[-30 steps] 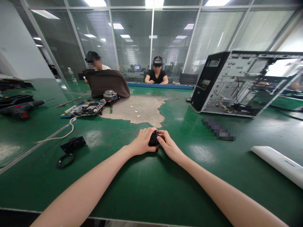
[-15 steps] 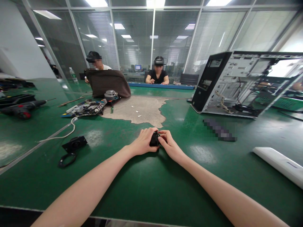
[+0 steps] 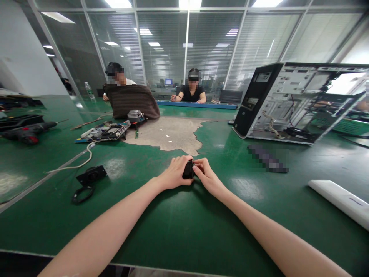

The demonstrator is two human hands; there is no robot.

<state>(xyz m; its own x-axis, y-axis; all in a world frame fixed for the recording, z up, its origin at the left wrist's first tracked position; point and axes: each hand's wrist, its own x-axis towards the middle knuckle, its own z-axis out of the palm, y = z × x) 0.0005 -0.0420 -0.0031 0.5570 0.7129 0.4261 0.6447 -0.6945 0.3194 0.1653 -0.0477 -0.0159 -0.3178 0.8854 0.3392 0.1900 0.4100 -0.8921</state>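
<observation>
A small black part (image 3: 188, 169) is between my two hands, low over the green table (image 3: 178, 227). My left hand (image 3: 176, 172) is wrapped round its left side, fingers over the top and thumb below. The fingertips of my right hand (image 3: 205, 173) pinch its right edge. Much of the part is covered by my fingers. To the left lie a black block with a round opening (image 3: 91, 175) and a black ring-shaped piece (image 3: 82, 195).
An open computer case (image 3: 256, 102) stands at the right, with a blurred dark object (image 3: 268, 158) and a white device (image 3: 340, 200) nearer. A circuit board (image 3: 105, 132), cable (image 3: 90, 154) and drill (image 3: 29, 132) are at left. Two people sit across the table.
My hands stay nearly still around the black part. Across the table, the person in black has moved one hand outward, towards the left of the view.
</observation>
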